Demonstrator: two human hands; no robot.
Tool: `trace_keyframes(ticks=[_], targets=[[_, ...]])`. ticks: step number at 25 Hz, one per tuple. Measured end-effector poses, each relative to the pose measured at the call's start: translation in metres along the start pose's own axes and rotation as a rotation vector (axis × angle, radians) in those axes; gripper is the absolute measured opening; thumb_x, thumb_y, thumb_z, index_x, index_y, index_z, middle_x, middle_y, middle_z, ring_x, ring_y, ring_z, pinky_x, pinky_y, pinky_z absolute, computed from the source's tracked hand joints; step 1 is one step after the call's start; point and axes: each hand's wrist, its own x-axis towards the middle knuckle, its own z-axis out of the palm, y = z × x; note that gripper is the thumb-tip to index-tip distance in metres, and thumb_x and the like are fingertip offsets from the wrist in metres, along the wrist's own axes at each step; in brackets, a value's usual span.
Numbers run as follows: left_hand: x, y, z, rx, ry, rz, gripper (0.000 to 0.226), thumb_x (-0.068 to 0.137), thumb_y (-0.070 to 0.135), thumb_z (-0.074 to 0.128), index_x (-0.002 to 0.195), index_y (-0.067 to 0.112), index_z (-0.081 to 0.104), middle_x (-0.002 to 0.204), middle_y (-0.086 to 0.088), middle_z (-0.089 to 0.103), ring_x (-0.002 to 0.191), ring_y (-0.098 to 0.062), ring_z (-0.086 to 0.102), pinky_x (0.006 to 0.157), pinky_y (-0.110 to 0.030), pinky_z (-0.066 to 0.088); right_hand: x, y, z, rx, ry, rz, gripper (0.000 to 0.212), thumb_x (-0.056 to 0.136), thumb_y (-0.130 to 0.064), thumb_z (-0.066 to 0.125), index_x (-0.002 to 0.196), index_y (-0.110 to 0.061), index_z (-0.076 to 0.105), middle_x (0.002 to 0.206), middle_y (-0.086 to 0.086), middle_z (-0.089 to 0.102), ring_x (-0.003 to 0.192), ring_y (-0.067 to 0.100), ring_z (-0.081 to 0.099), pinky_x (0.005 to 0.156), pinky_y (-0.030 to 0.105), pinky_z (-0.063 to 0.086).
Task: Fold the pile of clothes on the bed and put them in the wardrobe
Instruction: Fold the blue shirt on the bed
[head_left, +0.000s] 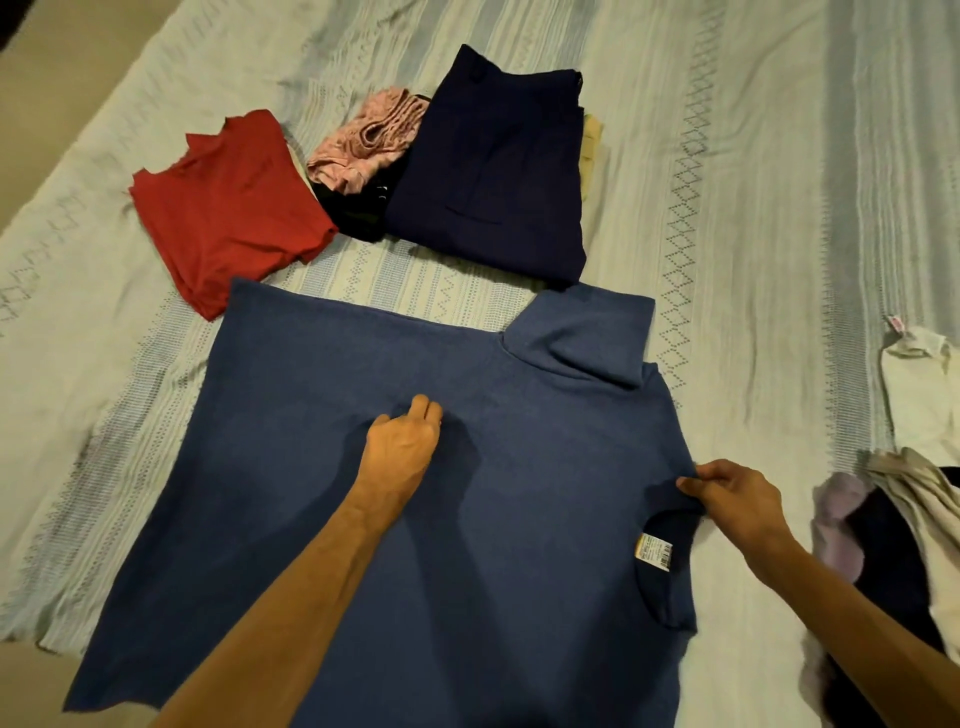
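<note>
Here the blue T-shirt (322, 519) is lying spread flat on the bed (753, 182), its neck opening and printed label (654, 553) turned toward the person's right, one short sleeve (587, 332) pointing up the bed. It is looking like a soft, light knit: it should be draping and bunching under any pull, sliding easily over the woven bedcover, and holding a crease only if it is pressed down. The right hand (737, 493) is pinching the cloth at the shoulder edge just beside the collar, fingers curled onto it. The left hand (405, 441) is resting mid-chest with its fingers curled down into the fabric, seemingly gathering a small pinch, though whether it is really gripping or only pressing is hard to tell. Those two spots seem sensible holds for a fold line, since limp cloth is best taken at seams and edges. Beyond the shirt, folded pieces are sitting near its far edge: a red garment (228, 208), a pink patterned piece (369, 137) on top of something black (358, 210), and dark navy trousers (493, 166) with a pale item peeking out beneath them. To the right, well apart, the unfolded pile (898, 525) of white, lilac and dark clothes is waiting. No wardrobe is in view.
</note>
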Motion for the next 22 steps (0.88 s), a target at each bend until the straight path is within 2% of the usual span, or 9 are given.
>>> trace_keyframes(ticks=[1, 2, 4, 9, 11, 13, 16, 19, 22], targets=[[-0.004, -0.005, -0.004, -0.013, 0.068, -0.002, 0.014, 0.076, -0.001, 0.080, 0.081, 0.010, 0.072, 0.082, -0.006, 0.066, 0.037, -0.020, 0.048, 0.046, -0.027, 0.024, -0.001, -0.001, 0.000, 0.012, 0.013, 0.013, 0.009, 0.089, -0.013, 0.079, 0.094, -0.010, 0.073, 0.089, 0.007, 0.074, 0.088, 0.024, 0.069, 0.070, 0.028, 0.048], [-0.009, -0.010, -0.010, -0.034, 0.137, -0.011, 0.012, 0.089, 0.005, 0.066, 0.080, 0.011, 0.071, 0.081, -0.005, 0.064, 0.040, -0.020, 0.049, 0.047, -0.028, 0.024, -0.004, -0.005, 0.000, 0.031, 0.030, 0.022, 0.012, 0.088, -0.010, 0.079, 0.096, -0.009, 0.070, 0.089, 0.008, 0.073, 0.090, 0.027, 0.069, 0.070, 0.029, 0.049], [-0.020, -0.015, -0.019, -0.037, 0.222, -0.023, 0.028, 0.099, 0.017, 0.049, 0.081, 0.013, 0.070, 0.079, -0.004, 0.061, 0.048, -0.021, 0.055, 0.047, -0.031, 0.031, -0.013, -0.016, 0.002, 0.066, 0.109, -0.004, 0.021, 0.088, -0.006, 0.078, 0.102, -0.007, 0.063, 0.088, 0.010, 0.071, 0.088, 0.031, 0.068, 0.068, 0.031, 0.049], [-0.057, -0.026, -0.039, -0.162, 0.202, -0.250, 0.022, 0.104, 0.022, 0.051, 0.095, 0.017, 0.070, 0.088, 0.001, 0.060, 0.061, -0.019, 0.059, 0.051, -0.033, 0.032, -0.052, -0.095, 0.018, 0.017, 0.221, -0.340, 0.030, 0.095, -0.002, 0.069, 0.120, -0.009, 0.053, 0.089, 0.009, 0.064, 0.071, 0.016, 0.060, 0.064, 0.029, 0.043], [-0.084, -0.039, -0.048, -0.310, 0.134, -0.414, 0.015, 0.108, 0.018, 0.053, 0.105, 0.021, 0.067, 0.089, 0.004, 0.057, 0.058, -0.017, 0.056, 0.048, -0.032, 0.034, -0.063, -0.148, 0.038, -0.025, 0.133, -0.467, 0.028, 0.094, -0.008, 0.074, 0.115, -0.013, 0.058, 0.086, 0.004, 0.067, 0.076, 0.022, 0.065, 0.065, 0.022, 0.044], [-0.111, -0.053, -0.053, -0.482, 0.013, -0.572, 0.014, 0.109, 0.021, 0.051, 0.117, 0.029, 0.059, 0.093, 0.008, 0.057, 0.060, -0.015, 0.057, 0.046, -0.035, 0.044, -0.074, -0.203, 0.070, -0.096, -0.009, -0.584, 0.025, 0.091, -0.015, 0.079, 0.110, -0.019, 0.063, 0.083, -0.003, 0.069, 0.080, 0.020, 0.068, 0.067, 0.019, 0.045], [-0.158, -0.091, -0.045, -0.724, -0.013, -0.737, 0.029, 0.108, 0.017, 0.052, 0.121, 0.042, 0.051, 0.102, 0.018, 0.059, 0.078, -0.005, 0.063, 0.060, -0.027, 0.052, -0.101, -0.276, 0.156, -0.288, -0.248, -0.844, 0.025, 0.090, -0.015, 0.080, 0.111, -0.023, 0.067, 0.080, -0.007, 0.068, 0.077, 0.010, 0.067, 0.066, 0.015, 0.048], [-0.209, -0.132, -0.027, -0.754, -0.039, -0.732, 0.025, 0.104, 0.030, 0.047, 0.123, 0.047, 0.050, 0.110, 0.018, 0.060, 0.085, -0.012, 0.067, 0.068, -0.039, 0.055, -0.133, -0.330, 0.270, -0.459, -0.454, -1.067, 0.036, 0.091, -0.011, 0.076, 0.125, -0.021, 0.066, 0.079, -0.003, 0.068, 0.077, 0.016, 0.065, 0.080, 0.032, 0.056], [-0.252, -0.166, -0.010, -0.647, -0.075, -0.643, 0.039, 0.092, 0.031, 0.047, 0.127, 0.048, 0.053, 0.108, 0.020, 0.060, 0.086, -0.004, 0.067, 0.062, -0.031, 0.054, -0.154, -0.361, 0.378, -0.645, -0.608, -1.204, 0.053, 0.089, -0.008, 0.071, 0.140, -0.019, 0.060, 0.091, 0.009, 0.073, 0.091, 0.028, 0.068, 0.085, 0.041, 0.055]])
